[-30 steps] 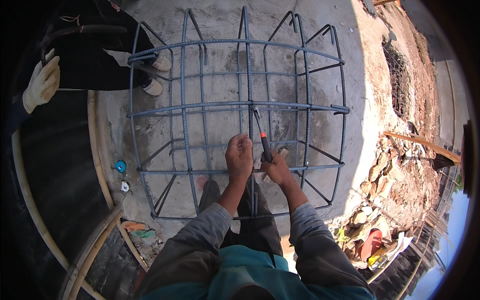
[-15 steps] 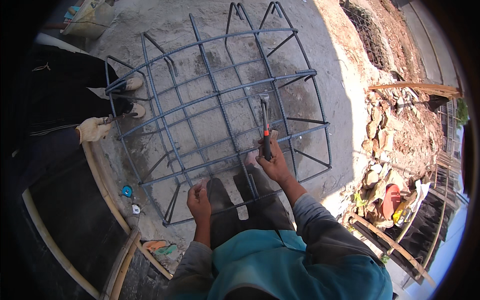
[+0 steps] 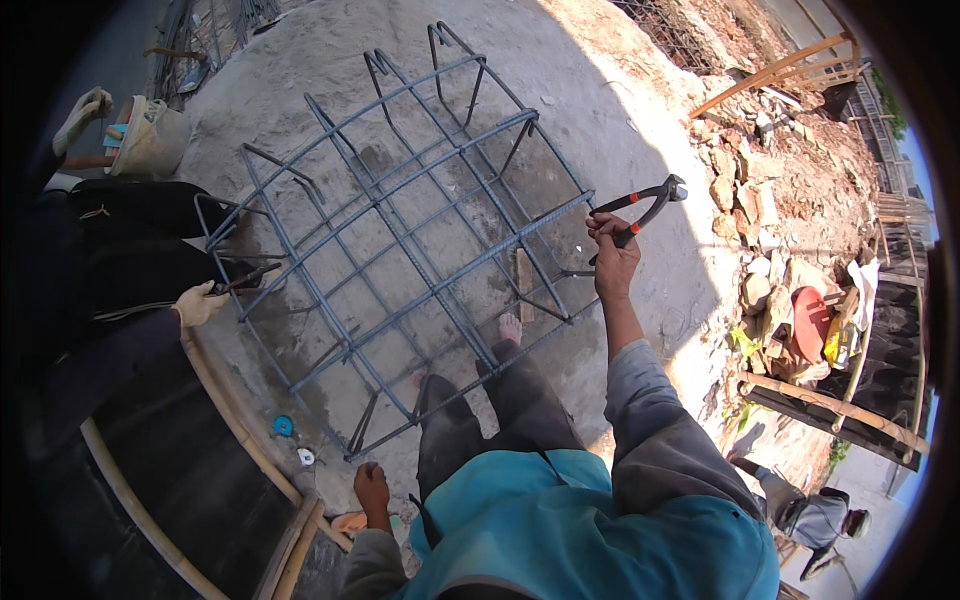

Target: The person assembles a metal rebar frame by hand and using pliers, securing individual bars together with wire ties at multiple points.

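Note:
My right hand [image 3: 614, 258] holds end-cutting pliers [image 3: 665, 196] by the black-and-orange handles, beside the right corner of a rebar cage [image 3: 432, 288]. The handles are spread apart, and the plier head points right, away from the bars. The cage is a grid of ribbed steel bars with bent hooks along its far side; it lies tilted in front of my legs. My left hand [image 3: 372, 488] is low, off the cage's near left corner, with its fingers curled in. Whatever those fingers may hold is hidden.
At the left a co-worker's gloved hand [image 3: 200, 304] holds a dark tool at the cage's edge. A bucket [image 3: 155, 138] stands behind. A blue tape measure [image 3: 283, 425] lies near bamboo poles [image 3: 232, 415]. Stones [image 3: 757, 290] are heaped at the right.
My right hand has carried the pliers from over the grid to its right side, and their handles have spread. My left hand has dropped back from the near bar. The co-worker's other gloved hand now shows.

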A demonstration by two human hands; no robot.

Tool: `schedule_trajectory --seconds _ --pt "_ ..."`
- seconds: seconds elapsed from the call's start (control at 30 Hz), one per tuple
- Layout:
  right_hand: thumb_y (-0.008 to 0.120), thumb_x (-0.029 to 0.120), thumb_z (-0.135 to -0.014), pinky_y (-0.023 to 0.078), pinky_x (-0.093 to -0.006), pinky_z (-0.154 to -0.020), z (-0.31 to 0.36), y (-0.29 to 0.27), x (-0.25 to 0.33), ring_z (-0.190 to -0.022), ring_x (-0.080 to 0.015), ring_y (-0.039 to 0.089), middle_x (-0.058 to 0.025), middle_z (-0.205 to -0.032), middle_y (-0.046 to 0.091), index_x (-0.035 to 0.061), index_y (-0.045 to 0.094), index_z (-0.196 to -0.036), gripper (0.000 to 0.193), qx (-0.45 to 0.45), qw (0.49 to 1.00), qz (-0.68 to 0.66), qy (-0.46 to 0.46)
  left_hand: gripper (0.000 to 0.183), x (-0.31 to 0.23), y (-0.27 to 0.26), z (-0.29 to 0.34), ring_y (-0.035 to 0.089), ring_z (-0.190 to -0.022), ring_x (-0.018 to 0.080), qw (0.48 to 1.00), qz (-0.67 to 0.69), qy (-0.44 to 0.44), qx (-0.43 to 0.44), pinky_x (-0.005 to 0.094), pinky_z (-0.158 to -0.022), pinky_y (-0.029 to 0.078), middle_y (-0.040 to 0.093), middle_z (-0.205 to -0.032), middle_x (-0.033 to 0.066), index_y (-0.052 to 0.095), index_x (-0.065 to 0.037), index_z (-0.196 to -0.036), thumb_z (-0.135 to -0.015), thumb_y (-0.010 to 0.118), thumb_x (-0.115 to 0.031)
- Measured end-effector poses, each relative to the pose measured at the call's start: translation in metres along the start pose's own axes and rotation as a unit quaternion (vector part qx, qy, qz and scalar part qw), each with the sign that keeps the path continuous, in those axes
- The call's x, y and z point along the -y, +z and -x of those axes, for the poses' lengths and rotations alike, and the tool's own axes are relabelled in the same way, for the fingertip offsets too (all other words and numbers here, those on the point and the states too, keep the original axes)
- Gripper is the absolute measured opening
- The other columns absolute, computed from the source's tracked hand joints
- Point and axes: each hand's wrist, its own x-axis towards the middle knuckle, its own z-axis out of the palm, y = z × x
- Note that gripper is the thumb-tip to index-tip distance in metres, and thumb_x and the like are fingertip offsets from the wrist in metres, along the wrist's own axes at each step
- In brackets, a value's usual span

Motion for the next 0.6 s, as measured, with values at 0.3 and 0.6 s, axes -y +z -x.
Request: schedule_trajectory --seconds 0.3,0.6 --pt "0.059 0.007 -0.082 0.049 -0.0351 -0.076 -0.041 -0.028 -0.125 -0.078 -0.0206 0.064 -0.0101 -0.083 0.067 0.0048 0.063 -0.091 0.01 0.113 0.96 0.246 0.069 0.024 0.015 0.014 0.105 0.06 -0.066 0.0168 0.997 -0.04 -0.042 0.042 0.0328 -0.061 0.05 0.062 -0.08 0.0101 0.064 0.004 -0.094 -0.086 0.06 -0.018" --pt "0.058 0.014 -0.08 0.047 -0.0503 -0.089 -0.006 -0.058 -0.165 -0.1 -0.0424 0.062 -0.0267 -0.106 0.064 0.0021 0.062 -0.111 0.034 0.17 0.842 0.455 0.233 0.03 -0.02 0.103 0.176 0.067 -0.071 0.0211 0.981 0.052 -0.174 0.06 0.0303 -0.061 0.053 0.067 -0.084 0.0149 0.062 0.008 -0.104 -0.088 0.058 -0.016"
